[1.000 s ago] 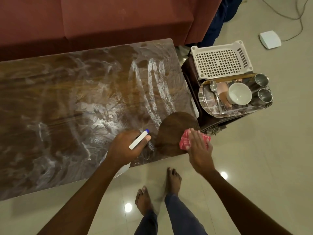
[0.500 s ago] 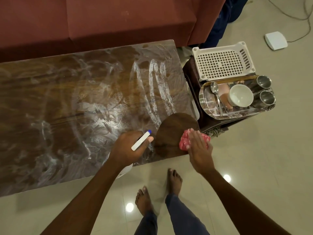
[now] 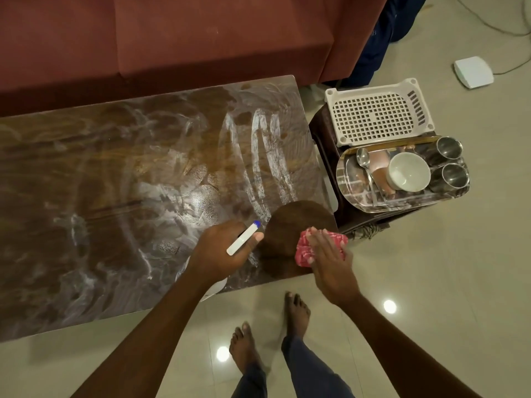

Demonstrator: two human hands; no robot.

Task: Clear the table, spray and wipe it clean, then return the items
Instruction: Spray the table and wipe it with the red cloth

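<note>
The brown wooden table [image 3: 115,196] is smeared with white foamy streaks, except for one wiped dark patch at its near right corner. My right hand [image 3: 330,262] presses a red and white cloth [image 3: 306,248] flat on that corner with straight fingers. My left hand [image 3: 221,251] grips a white spray bottle [image 3: 244,238] with a blue tip, just left of the wiped patch; most of the bottle is hidden under the hand.
A small side stand at the right holds a white perforated basket [image 3: 376,113] and a steel tray [image 3: 350,196] with a white bowl [image 3: 408,172], a spoon [image 3: 365,165] and two steel cups [image 3: 452,162]. A maroon sofa [image 3: 172,38] runs behind the table. My bare feet [image 3: 270,331] stand on tiled floor.
Both hands stay almost where they were; the cloth remains on the near right corner. The view has shifted slightly.
</note>
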